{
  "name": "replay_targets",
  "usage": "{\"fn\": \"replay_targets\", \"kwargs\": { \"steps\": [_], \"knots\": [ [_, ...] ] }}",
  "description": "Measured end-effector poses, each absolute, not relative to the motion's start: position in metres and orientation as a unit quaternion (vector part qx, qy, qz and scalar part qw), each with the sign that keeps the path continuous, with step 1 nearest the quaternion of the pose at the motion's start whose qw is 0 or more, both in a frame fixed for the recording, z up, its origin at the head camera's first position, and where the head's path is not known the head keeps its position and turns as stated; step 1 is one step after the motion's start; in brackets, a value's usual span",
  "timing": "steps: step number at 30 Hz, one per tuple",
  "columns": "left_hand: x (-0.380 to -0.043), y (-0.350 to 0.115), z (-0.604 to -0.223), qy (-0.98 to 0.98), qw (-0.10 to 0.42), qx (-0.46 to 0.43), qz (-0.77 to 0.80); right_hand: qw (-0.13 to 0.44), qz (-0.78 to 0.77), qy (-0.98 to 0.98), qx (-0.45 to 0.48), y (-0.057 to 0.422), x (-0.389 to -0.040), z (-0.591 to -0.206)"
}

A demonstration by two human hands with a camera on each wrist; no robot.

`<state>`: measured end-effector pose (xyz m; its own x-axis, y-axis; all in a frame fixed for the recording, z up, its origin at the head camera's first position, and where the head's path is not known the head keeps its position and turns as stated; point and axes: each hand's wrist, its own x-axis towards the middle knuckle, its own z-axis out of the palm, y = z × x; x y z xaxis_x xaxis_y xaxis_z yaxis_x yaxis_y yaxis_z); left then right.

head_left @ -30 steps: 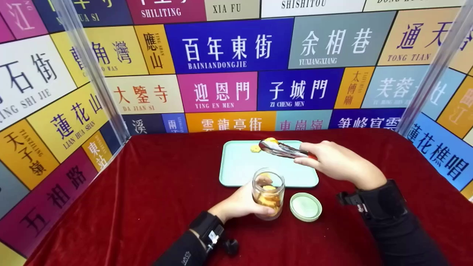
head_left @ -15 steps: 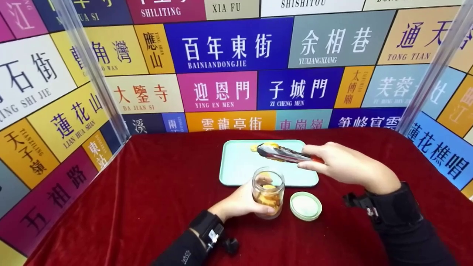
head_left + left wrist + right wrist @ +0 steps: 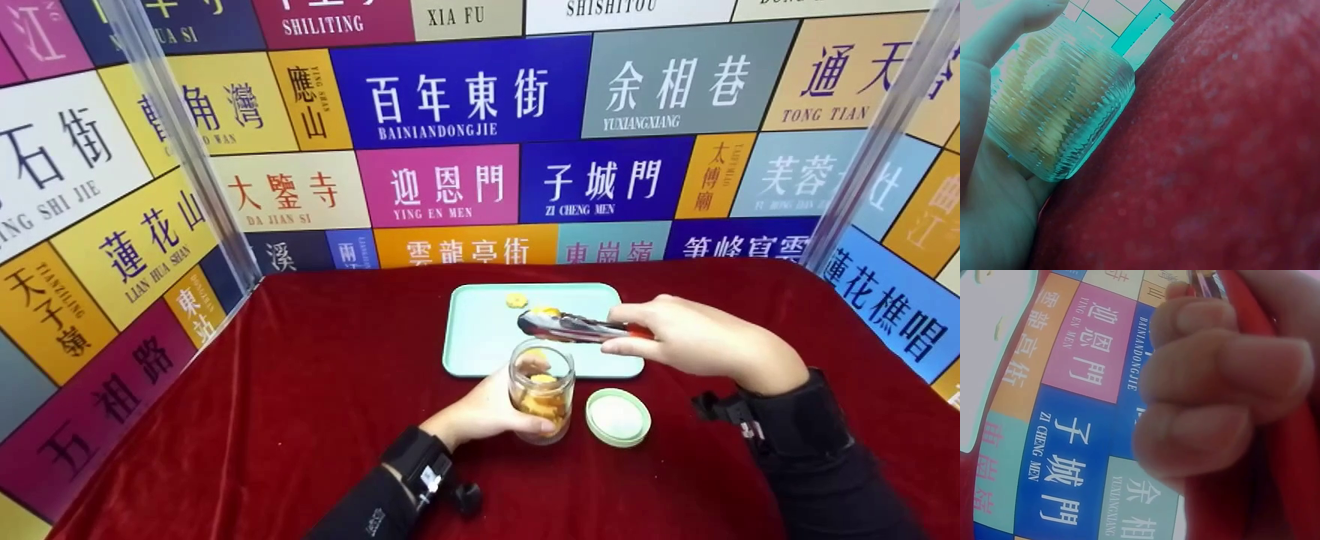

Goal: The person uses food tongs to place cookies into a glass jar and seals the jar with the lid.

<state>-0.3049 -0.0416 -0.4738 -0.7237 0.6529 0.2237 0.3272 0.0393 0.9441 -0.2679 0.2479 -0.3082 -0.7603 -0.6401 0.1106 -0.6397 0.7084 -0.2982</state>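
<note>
My left hand [image 3: 484,409] grips a clear glass jar [image 3: 566,394] standing open-topped on the cloth. Several yellow cookies [image 3: 1053,124] show through its ribbed wall in the left wrist view. In my right hand [image 3: 697,341] are metal tongs [image 3: 577,327] with red handles [image 3: 1289,461], the fingers curled round them. Between the tong tips shows a yellow cookie [image 3: 546,310], partly hidden. The tips are over the tray, just behind and above the jar's mouth. One flower-shaped cookie [image 3: 516,300] lies on the mint-green tray [image 3: 472,341].
A pale green round lid [image 3: 618,417] lies right of the jar. Dark red cloth [image 3: 330,390] covers the table. Behind it stands a wall of coloured street-name panels [image 3: 461,90], with clear upright posts [image 3: 202,157] at the corners.
The tongs have come away from the cookie on the tray, toward the jar, carrying a cookie, and now lie more level. My left hand and the jar have stayed put.
</note>
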Motion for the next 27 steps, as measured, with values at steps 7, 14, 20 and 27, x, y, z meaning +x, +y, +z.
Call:
{"fn": "replay_targets", "kwargs": {
  "steps": [7, 14, 20, 27],
  "knots": [
    [-0.3043, -0.0413, -0.4734, 0.710, 0.131, 0.348, 0.598, -0.002, -0.148, 0.921, -0.359, 0.2509, -0.2700, -0.3106],
    [-0.3046, -0.0413, -0.4744, 0.706, 0.137, 0.348, 0.602, 0.002, -0.119, 0.922, -0.368, 0.2531, -0.2709, -0.3122],
    [-0.3052, -0.0410, -0.4746, 0.716, 0.140, 0.335, 0.597, 0.005, -0.112, 0.919, -0.379, 0.2524, -0.2717, -0.3131],
    [-0.3056, -0.0416, -0.4739, 0.720, 0.136, 0.335, 0.592, 0.001, -0.107, 0.920, -0.376, 0.2513, -0.2700, -0.3112]
  ]
}}
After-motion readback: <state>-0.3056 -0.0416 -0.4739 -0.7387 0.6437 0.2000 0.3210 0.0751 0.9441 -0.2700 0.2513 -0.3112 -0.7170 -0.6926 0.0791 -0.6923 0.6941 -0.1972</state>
